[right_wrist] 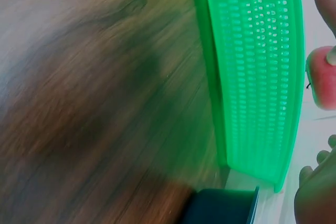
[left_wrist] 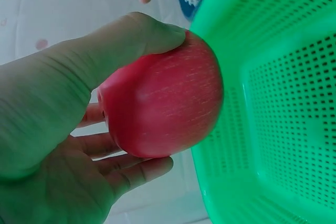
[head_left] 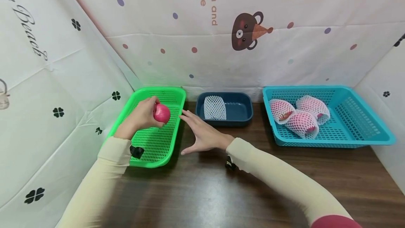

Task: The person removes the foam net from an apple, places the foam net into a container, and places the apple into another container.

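A red apple (head_left: 161, 113) is held in my left hand (head_left: 145, 114), above the green basket (head_left: 155, 163). In the left wrist view the thumb lies along one side of the apple (left_wrist: 165, 98) and the fingers curl beneath it. My right hand (head_left: 204, 133) is to the right of the green basket, its fingers spread and thumb apart, with nothing in it. A white foam net (head_left: 215, 108) lies in the left part of the small dark blue tray (head_left: 240, 110), just beyond the right hand.
On the right stands a blue basket (head_left: 354, 143) holding three fruits in pinkish-white foam nets (head_left: 302, 122). All the containers rest on a dark wooden table (head_left: 202, 192). Printed white cloth (head_left: 190, 62) hangs behind and at both sides.
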`<state>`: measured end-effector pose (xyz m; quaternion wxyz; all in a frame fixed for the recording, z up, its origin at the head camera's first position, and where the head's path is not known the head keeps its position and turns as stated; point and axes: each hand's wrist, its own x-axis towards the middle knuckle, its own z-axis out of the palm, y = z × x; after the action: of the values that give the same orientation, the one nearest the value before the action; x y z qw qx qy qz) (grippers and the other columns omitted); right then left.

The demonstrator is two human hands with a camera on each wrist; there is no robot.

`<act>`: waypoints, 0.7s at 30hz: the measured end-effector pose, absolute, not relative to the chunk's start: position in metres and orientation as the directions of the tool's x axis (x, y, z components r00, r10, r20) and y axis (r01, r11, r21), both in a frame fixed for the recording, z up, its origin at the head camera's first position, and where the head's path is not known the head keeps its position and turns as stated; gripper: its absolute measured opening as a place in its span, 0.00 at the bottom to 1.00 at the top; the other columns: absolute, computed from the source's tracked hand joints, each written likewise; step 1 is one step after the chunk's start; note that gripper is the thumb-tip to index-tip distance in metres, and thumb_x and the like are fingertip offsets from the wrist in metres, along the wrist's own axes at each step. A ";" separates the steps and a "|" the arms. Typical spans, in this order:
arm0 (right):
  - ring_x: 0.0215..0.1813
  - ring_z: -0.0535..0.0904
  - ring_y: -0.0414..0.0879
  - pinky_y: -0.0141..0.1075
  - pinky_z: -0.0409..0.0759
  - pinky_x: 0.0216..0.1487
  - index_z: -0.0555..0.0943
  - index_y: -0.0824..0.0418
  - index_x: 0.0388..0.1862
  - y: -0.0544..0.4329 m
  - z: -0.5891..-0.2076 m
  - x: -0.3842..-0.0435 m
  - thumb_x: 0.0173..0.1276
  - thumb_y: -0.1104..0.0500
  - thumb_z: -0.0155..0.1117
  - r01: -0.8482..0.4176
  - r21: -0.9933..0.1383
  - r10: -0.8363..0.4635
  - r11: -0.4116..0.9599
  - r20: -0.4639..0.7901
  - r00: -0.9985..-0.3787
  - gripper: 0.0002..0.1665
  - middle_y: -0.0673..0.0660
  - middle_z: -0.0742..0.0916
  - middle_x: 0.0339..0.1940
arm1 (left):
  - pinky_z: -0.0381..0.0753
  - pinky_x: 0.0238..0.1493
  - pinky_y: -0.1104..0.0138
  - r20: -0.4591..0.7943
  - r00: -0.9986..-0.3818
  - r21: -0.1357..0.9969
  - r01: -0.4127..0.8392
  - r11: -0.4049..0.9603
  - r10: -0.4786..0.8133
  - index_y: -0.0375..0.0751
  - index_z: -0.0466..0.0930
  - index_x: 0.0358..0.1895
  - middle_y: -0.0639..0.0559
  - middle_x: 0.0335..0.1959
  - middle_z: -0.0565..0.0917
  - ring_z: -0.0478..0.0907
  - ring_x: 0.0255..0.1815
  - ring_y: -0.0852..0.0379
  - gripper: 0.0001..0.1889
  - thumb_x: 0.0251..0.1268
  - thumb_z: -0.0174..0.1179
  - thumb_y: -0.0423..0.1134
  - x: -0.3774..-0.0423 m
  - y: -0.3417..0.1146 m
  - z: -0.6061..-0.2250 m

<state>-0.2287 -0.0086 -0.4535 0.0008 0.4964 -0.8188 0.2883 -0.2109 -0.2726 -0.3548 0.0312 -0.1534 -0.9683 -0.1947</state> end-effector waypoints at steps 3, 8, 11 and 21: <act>0.85 0.35 0.46 0.52 0.56 0.79 0.45 0.52 0.86 -0.014 -0.454 -0.226 0.53 0.25 0.73 -0.805 -0.473 -0.819 0.358 0.255 -0.514 0.73 0.49 0.42 0.86 | 0.85 0.45 0.47 0.120 -0.955 0.360 0.295 0.885 0.270 0.29 0.70 0.54 0.34 0.45 0.80 0.80 0.46 0.37 0.37 0.41 0.82 0.36 -0.214 -0.278 -0.358; 0.85 0.32 0.44 0.52 0.56 0.79 0.42 0.49 0.86 -0.026 -0.455 -0.223 0.58 0.24 0.69 -0.808 -0.464 -0.833 0.363 0.227 -0.505 0.71 0.48 0.39 0.86 | 0.85 0.46 0.45 0.101 -0.967 0.359 0.254 0.898 0.233 0.29 0.69 0.53 0.32 0.46 0.80 0.80 0.46 0.36 0.37 0.42 0.83 0.36 -0.215 -0.289 -0.363; 0.85 0.30 0.44 0.52 0.52 0.80 0.41 0.50 0.86 -0.033 -0.457 -0.222 0.60 0.25 0.68 -0.816 -0.447 -0.836 0.366 0.228 -0.500 0.70 0.50 0.39 0.86 | 0.85 0.45 0.46 0.087 -0.972 0.362 0.233 0.902 0.217 0.29 0.69 0.52 0.32 0.45 0.79 0.80 0.46 0.36 0.37 0.42 0.83 0.37 -0.216 -0.295 -0.366; 0.86 0.33 0.49 0.49 0.45 0.82 0.42 0.52 0.87 -0.044 -0.464 -0.220 0.62 0.24 0.64 -0.804 -0.457 -0.840 0.380 0.193 -0.507 0.68 0.50 0.39 0.86 | 0.84 0.46 0.45 0.044 -0.984 0.360 0.177 0.916 0.173 0.28 0.68 0.51 0.30 0.45 0.79 0.80 0.46 0.34 0.37 0.41 0.83 0.37 -0.224 -0.310 -0.378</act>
<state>-0.2201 -0.0438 -0.4638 -0.0353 0.4954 -0.8299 0.2544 -0.2236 -0.3097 -0.3777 0.0054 -0.0892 -0.9788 -0.1844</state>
